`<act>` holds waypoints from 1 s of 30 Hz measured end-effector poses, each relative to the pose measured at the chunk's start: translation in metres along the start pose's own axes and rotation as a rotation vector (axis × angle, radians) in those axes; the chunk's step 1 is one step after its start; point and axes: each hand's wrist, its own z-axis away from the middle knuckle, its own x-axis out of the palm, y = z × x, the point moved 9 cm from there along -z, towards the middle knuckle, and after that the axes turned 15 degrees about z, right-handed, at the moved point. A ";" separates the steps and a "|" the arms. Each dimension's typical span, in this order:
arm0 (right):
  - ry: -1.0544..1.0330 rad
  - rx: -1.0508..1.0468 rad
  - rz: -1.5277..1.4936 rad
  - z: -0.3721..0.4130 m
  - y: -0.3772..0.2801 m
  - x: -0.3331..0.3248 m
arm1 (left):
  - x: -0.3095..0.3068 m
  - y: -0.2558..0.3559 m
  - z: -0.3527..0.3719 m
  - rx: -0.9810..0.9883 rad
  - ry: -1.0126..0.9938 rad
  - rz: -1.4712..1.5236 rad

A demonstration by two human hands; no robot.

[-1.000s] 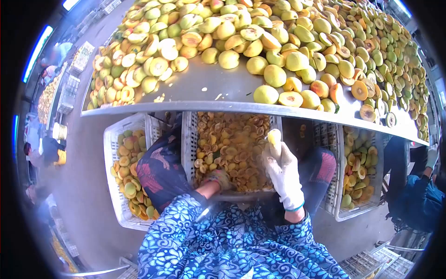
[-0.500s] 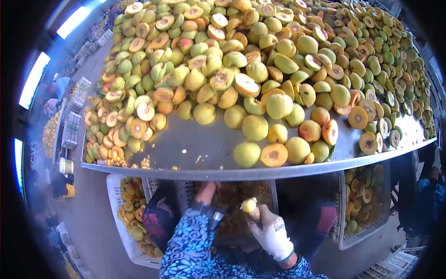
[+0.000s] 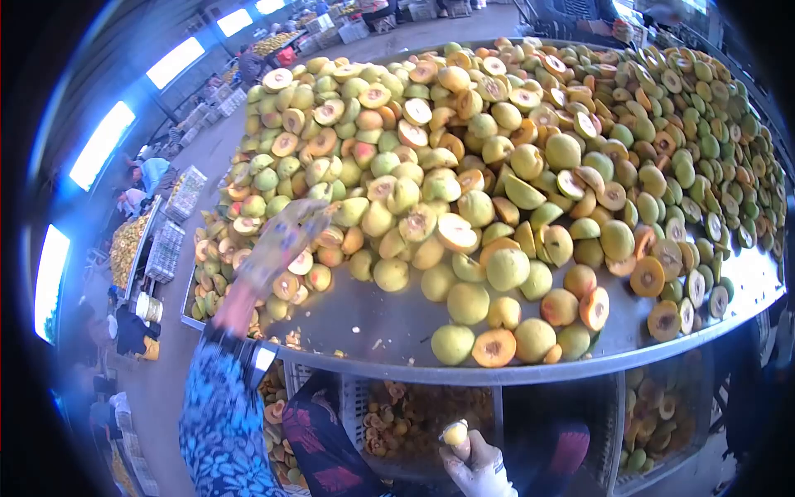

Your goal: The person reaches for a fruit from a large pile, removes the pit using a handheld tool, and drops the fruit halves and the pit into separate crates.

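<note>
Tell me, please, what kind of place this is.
Probably a fruit-processing hall: a metal table heaped with halved peaches, crates of cut fruit under it, and other workers beside more fruit at the left.

White crates [image 3: 358,406] stand beneath the steel table [image 3: 397,323].

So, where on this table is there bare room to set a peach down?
The table is bare along its near rim, between the left hand and the front peaches. A small patch is bare at the right corner. The pile elsewhere is crowded.
</note>
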 end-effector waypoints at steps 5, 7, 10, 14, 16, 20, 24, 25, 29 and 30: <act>0.082 -0.074 0.052 -0.005 0.018 0.013 | 0.082 -0.014 -0.112 -0.021 -0.085 0.362; 0.061 -0.067 0.068 -0.010 0.015 0.015 | 0.098 0.014 -0.137 -0.164 0.055 -0.303; -0.069 0.027 -0.031 -0.009 0.026 0.028 | 0.099 0.020 -0.122 -0.141 -0.047 -0.196; -0.051 -0.386 0.282 -0.012 -0.023 0.023 | 0.138 0.029 -0.070 0.006 -0.261 -0.228; -0.130 -0.206 0.124 -0.009 -0.010 0.027 | 0.130 0.043 -0.025 -0.098 -0.275 -0.113; -0.213 0.003 -0.003 -0.016 0.007 0.041 | 0.078 -0.022 0.021 0.133 -0.263 0.277; -0.227 -0.011 0.127 -0.027 0.002 0.045 | -0.104 -0.092 0.011 0.097 0.425 -0.582; -0.241 -0.005 0.193 -0.031 -0.001 0.047 | -0.143 -0.169 0.005 -0.129 0.502 -0.344; -0.172 0.087 0.317 -0.042 -0.011 0.043 | -0.136 -0.276 -0.022 -0.226 0.299 -0.100; -0.180 0.102 0.316 -0.038 -0.008 0.047 | -0.124 -0.270 -0.021 -0.171 0.227 -0.157</act>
